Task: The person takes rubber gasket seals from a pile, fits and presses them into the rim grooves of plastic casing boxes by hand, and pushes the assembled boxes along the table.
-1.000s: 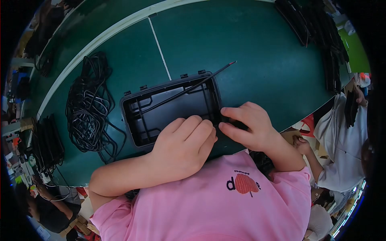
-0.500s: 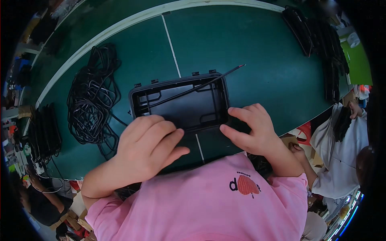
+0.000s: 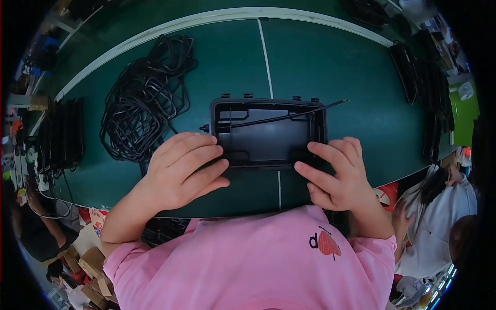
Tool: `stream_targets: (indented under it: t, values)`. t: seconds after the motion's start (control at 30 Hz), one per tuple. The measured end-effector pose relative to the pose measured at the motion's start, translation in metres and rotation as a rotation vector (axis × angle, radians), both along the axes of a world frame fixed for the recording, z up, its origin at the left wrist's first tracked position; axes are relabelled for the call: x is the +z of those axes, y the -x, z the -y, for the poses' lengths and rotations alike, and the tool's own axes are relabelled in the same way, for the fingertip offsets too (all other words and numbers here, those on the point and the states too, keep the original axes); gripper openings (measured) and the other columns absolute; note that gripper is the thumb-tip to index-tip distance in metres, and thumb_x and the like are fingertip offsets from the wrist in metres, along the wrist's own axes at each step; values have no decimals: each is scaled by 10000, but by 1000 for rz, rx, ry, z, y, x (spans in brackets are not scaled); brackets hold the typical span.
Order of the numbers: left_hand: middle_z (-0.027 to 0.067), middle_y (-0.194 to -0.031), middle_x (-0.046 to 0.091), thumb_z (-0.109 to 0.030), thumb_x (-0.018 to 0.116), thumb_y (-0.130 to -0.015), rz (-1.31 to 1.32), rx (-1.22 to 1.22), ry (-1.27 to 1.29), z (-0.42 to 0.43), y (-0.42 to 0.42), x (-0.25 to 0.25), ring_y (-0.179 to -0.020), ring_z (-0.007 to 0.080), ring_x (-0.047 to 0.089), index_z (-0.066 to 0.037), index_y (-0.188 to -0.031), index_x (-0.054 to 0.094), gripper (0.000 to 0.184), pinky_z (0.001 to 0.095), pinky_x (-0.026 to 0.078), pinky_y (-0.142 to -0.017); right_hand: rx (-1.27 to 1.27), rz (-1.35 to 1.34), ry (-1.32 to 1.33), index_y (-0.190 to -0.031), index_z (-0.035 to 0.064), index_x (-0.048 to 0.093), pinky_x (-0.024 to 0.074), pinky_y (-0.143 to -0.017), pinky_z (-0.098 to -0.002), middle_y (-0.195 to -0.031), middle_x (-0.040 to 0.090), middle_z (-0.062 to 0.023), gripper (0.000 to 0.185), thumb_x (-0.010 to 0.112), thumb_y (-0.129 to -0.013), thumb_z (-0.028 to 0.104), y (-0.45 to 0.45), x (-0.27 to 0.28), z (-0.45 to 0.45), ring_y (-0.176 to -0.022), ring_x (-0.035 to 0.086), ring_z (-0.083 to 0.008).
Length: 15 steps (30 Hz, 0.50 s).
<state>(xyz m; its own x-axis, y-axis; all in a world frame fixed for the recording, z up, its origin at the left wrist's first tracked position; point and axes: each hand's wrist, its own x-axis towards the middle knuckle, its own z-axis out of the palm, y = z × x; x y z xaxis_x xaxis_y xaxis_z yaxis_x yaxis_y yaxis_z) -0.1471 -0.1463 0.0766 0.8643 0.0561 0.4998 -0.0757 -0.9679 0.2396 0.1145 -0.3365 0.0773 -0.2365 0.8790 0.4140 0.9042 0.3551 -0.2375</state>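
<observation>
The person's two hands are meeting at a black box (image 3: 274, 140), which is sitting open side up on the green counter (image 3: 356, 67) with its hinge lugs (image 3: 248, 95) along the far edge. The left hand (image 3: 178, 170) is spreading loosely, its fingertips touching the box's near-left corner while its thumb is standing free below, so it is guiding or steadying rather than pinching. The right hand (image 3: 338, 173) is curving its fingers over the near-right corner; part of it is hiding its own contact with the wall, so whether it is truly gripping there cannot be told. With a hand at either end, the box appears to be well controlled. Inside, ribs and a narrow divider (image 3: 231, 121) are marking off the left end, and a black cable (image 3: 289, 118) is slanting across the interior, crossing the far-right corner and poking its reddish, bared tip (image 3: 347, 101) out over the counter. A small black fitting (image 3: 205, 127) is projecting from the left wall. Beyond the left hand, a tangled cable bundle (image 3: 147, 98) is lying apart from the box. Rows of dark pieces are lining the counter's left end (image 3: 62, 134) and right end (image 3: 434, 88).
</observation>
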Motion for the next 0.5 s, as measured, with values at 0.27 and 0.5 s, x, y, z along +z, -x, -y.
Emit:
stream_targets:
  t: [0.27, 0.5]
  values:
    - [98, -1150, 655, -241, 747, -778, 18, 10, -144, 2, 10, -17, -1108, 274, 628, -127, -1095, 695, 341, 393, 520, -914, 67, -95, 36, -1101, 115, 691, 493, -870, -463, -1225, 612, -156, 425, 697, -686, 207, 7, -6, -11, -1058, 613, -341]
    - [112, -1220, 643, -293, 738, -787, -16, 23, -161, 3, 13, -25, -1176, 286, 613, -154, -1123, 697, 366, 399, 508, -967, 107, -31, 121, -1180, 139, 659, 473, -982, -465, -1311, 584, -172, 481, 705, -705, 193, 12, -23, -9, -1180, 595, -336]
